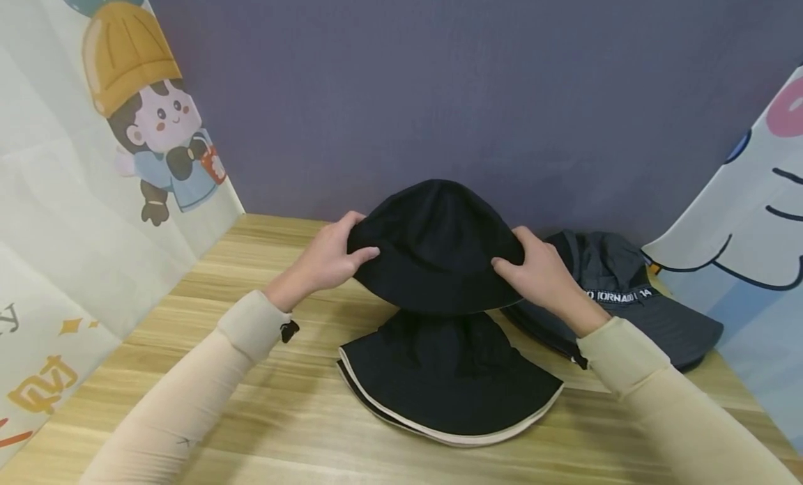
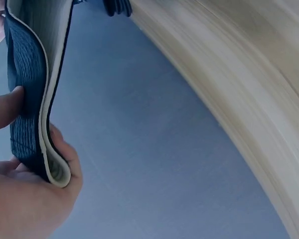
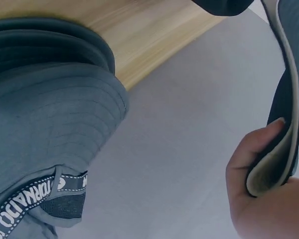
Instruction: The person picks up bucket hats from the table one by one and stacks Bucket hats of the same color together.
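Both hands hold up a black bucket hat [image 1: 433, 255] by the two sides of its brim, above the table. My left hand [image 1: 332, 255] pinches the left side, thumb in front. On the right side, my right hand [image 1: 533, 272] grips the brim the same way. In the left wrist view the folded brim [image 2: 32, 109] shows a pale lining between thumb and fingers. Below the held hat lies another black hat [image 1: 458, 380] with a cream-edged brim, its top partly hidden behind the held one.
Dark grey hats with a lettered "TORNADO" band [image 1: 617, 297] lie stacked at the right, partly behind the right forearm. A wooden table [image 1: 282, 415] carries everything. A grey-purple backdrop [image 1: 470, 88] stands behind, with printed cartoon sheets at left and right.
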Demonstrator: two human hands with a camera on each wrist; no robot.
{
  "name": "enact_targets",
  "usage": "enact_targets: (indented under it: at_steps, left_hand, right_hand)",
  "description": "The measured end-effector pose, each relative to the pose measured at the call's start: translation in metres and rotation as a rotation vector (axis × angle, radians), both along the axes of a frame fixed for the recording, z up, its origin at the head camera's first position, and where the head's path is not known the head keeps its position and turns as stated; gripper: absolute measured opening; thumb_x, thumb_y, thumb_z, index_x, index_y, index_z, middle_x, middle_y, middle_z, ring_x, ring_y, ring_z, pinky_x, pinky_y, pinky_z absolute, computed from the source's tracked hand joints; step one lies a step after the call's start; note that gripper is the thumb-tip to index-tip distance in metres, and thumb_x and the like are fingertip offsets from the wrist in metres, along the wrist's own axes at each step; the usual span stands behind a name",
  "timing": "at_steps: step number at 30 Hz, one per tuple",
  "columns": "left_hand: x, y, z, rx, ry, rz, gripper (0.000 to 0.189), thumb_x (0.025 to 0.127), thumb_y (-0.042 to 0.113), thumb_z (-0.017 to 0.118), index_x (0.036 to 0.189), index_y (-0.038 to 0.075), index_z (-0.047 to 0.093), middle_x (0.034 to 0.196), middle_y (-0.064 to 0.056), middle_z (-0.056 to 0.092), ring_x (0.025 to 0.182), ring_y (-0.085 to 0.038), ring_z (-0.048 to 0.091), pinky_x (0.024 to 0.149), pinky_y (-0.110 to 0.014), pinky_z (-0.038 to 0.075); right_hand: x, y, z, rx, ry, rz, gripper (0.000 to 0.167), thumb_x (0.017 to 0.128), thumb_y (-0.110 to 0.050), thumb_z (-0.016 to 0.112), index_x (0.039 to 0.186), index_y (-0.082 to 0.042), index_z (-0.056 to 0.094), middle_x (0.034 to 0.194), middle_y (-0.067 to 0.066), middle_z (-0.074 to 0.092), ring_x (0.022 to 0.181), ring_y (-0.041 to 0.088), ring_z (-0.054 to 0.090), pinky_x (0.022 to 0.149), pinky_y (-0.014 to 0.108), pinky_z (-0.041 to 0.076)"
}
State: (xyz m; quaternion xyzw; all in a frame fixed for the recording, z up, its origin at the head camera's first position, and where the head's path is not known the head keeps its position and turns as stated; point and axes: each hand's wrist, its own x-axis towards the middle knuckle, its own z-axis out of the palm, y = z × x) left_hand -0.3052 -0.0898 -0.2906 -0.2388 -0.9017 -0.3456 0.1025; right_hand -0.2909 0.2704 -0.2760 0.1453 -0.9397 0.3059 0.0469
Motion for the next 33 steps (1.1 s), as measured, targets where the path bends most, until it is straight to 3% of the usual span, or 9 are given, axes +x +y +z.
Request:
enact_targets:
  at_steps: [5, 13, 22, 30, 33]
  left_hand:
    - [0.004, 0.001, 0.003, -0.01, -0.109, -0.023, 0.053, 0.101, 0.027, 0.065, 0.144, 0.005, 0.043, 0.126, -0.014, 0.062, 0.113, -0.03, 0.062, 0.097, -0.049, 0.048]
    - [0.008, 0.004, 0.004, 0.016, -0.157, -0.083, 0.046, 0.1, 0.027, 0.067, 0.137, 0.007, 0.049, 0.119, -0.01, 0.063, 0.103, -0.025, 0.063, 0.091, -0.045, 0.049]
    - [0.009, 0.006, 0.004, 0.03, -0.24, -0.155, 0.041, 0.098, 0.023, 0.07, 0.13, 0.002, 0.055, 0.114, -0.01, 0.066, 0.105, -0.026, 0.063, 0.096, -0.045, 0.047]
    - [0.014, 0.004, -0.001, -0.031, -0.317, -0.199, 0.046, 0.099, 0.027, 0.068, 0.134, 0.001, 0.051, 0.117, -0.011, 0.064, 0.107, -0.026, 0.062, 0.098, -0.047, 0.047]
    - [0.017, 0.004, 0.0, -0.076, -0.334, -0.196, 0.051, 0.1, 0.03, 0.066, 0.139, 0.001, 0.048, 0.126, -0.014, 0.061, 0.115, -0.03, 0.06, 0.1, -0.05, 0.045]
  right_hand:
    - [0.004, 0.005, 0.0, 0.007, -0.022, 0.024, 0.045, 0.102, -0.035, 0.054, 0.132, -0.002, 0.051, 0.118, 0.019, 0.062, 0.098, 0.033, 0.063, 0.082, 0.05, 0.05]
    - [0.014, 0.016, -0.001, 0.025, -0.041, 0.046, 0.048, 0.103, -0.036, 0.053, 0.136, -0.002, 0.052, 0.126, 0.02, 0.058, 0.108, 0.035, 0.058, 0.089, 0.054, 0.047]
    - [0.025, 0.021, -0.006, 0.031, -0.081, 0.054, 0.042, 0.103, -0.035, 0.055, 0.131, -0.003, 0.057, 0.116, 0.015, 0.065, 0.098, 0.027, 0.062, 0.084, 0.046, 0.048]
    - [0.036, 0.021, -0.013, 0.023, -0.098, 0.067, 0.034, 0.102, -0.03, 0.057, 0.123, -0.003, 0.059, 0.107, 0.009, 0.065, 0.09, 0.02, 0.061, 0.079, 0.041, 0.047]
    - [0.039, 0.021, -0.015, 0.024, -0.096, 0.078, 0.033, 0.102, -0.029, 0.057, 0.122, -0.003, 0.059, 0.108, 0.009, 0.064, 0.092, 0.021, 0.061, 0.08, 0.042, 0.047]
